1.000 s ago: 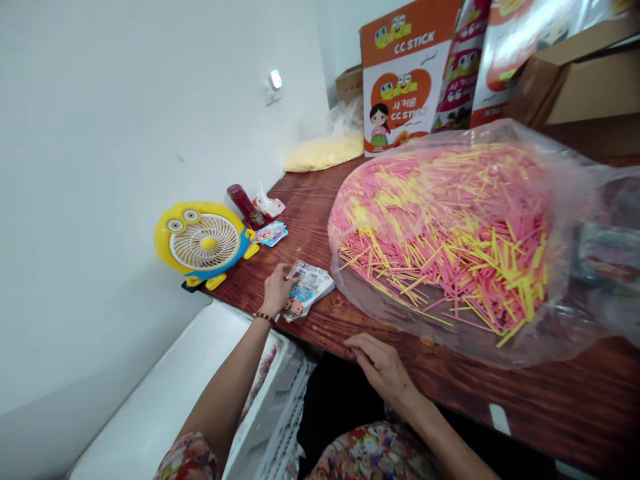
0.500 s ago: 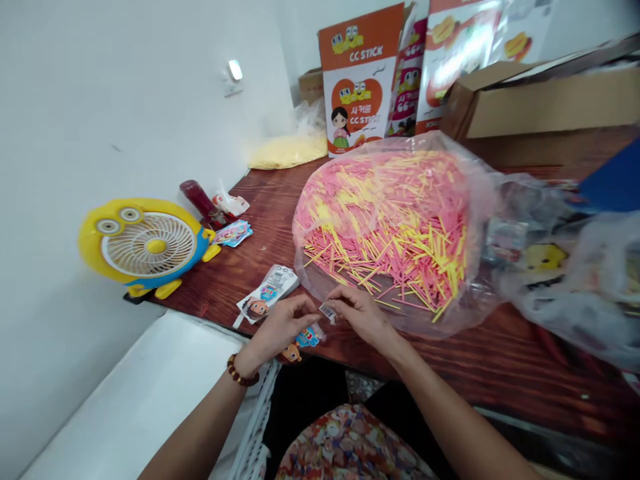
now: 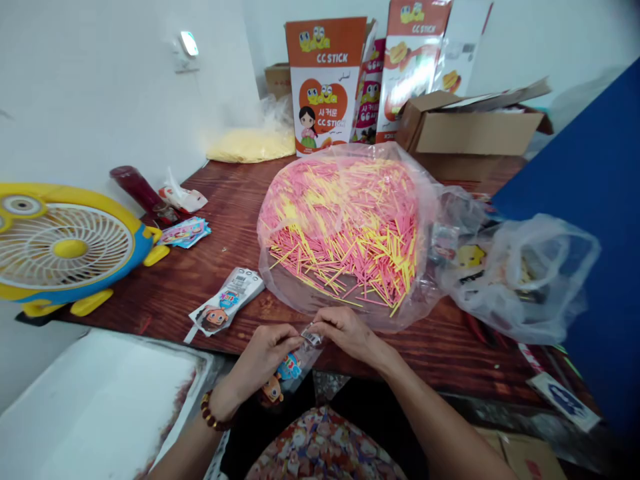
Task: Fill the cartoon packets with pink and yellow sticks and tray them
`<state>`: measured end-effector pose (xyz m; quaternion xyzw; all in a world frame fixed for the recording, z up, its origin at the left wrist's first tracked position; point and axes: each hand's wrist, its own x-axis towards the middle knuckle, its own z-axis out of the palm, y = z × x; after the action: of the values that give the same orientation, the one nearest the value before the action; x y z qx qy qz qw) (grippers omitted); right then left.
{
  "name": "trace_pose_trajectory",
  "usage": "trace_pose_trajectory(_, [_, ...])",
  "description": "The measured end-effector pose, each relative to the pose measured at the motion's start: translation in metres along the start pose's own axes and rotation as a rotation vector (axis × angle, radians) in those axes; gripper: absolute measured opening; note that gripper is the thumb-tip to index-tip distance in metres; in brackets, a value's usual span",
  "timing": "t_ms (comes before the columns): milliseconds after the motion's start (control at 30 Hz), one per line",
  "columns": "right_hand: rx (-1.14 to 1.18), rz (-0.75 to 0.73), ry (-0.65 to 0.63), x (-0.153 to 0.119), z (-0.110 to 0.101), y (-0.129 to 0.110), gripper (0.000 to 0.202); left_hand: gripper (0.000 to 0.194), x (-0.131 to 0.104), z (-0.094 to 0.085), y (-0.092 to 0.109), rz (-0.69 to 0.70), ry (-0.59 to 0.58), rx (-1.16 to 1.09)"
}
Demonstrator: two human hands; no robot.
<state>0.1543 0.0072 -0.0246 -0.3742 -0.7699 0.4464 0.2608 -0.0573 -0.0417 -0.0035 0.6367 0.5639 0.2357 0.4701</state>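
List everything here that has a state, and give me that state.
Packet: pinched near its top by left hand and right hand
Packet stack: flat on the table
Stick bag: holding loose pink and yellow sticks
Brown carton: flaps open
Wall light: lit
Fan: on its feet; cannot tell if running

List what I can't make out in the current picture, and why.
Head view, fan: left side, cut off by the picture's edge.
Head view, open box: contents, mostly hidden by its front and flaps.
Head view, packet: whether its top is open; left hand and right hand partly cover it.
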Motion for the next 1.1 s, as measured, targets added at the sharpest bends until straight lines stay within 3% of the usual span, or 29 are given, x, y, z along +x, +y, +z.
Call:
trace_pose_trajectory(67, [-0.029, 0.035, 0.039, 0.004, -0.017, 0.008, 0.038, 0.033, -0.001, 0.003, -0.002, 0.013, 0.036, -0.019])
trace_pose_trajectory(200, [-0.313, 0.259, 0.433, 0.03, -0.069, 0.034, 0.028, 0.034, -0.005, 0.014, -0.004, 0.004, 0.119, -0.078])
trace_pose_trajectory(333, [-0.729, 0.505, 0.462, 0.063, -0.102, 0.049, 0.027, 0.035, -0.011, 0.034, -0.008, -0.051, 0.127, -0.168])
trace_pose_trajectory(500, [-0.909, 0.561, 0.421, 0.089, -0.092, 0.049, 0.032, 0.036, -0.017, 0.048, -0.014, -0.054, 0.141, -0.183])
trace_pose_trajectory(800, [-0.965, 0.627, 0.393, 0.12, -0.069, 0.053, 0.036, 0.034, -0.018, 0.042, -0.026, -0.068, 0.163, -0.165])
trace_pose_trajectory(1100, [-0.837, 0.664, 0.326, 0.117, -0.082, 0.061, 0.031, 0.035, -0.02, 0.043, -0.029, -0.069, 0.165, -0.163])
